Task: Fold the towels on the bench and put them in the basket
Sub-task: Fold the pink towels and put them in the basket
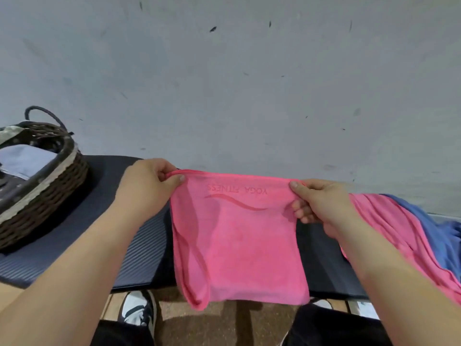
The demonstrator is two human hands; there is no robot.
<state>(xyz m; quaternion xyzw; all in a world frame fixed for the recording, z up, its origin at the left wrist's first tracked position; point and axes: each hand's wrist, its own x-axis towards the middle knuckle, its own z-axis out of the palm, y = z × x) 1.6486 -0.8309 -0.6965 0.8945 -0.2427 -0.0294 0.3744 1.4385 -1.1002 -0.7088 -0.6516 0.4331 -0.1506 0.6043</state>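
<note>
Left hand (147, 186) and right hand (321, 203) each pinch a top corner of the pink towel (237, 245), hanging over the bench (139, 258).

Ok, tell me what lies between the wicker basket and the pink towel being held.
In the head view, only bare dark bench pad separates the wicker basket from the pink towel; the left hand, pinching the towel's corner, hovers above that stretch.

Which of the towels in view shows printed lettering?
The pink towel held up between the left hand and the right hand; it reads "YOGA FITNESS" upside down. The pink and blue ones heaped at right show none.
</note>
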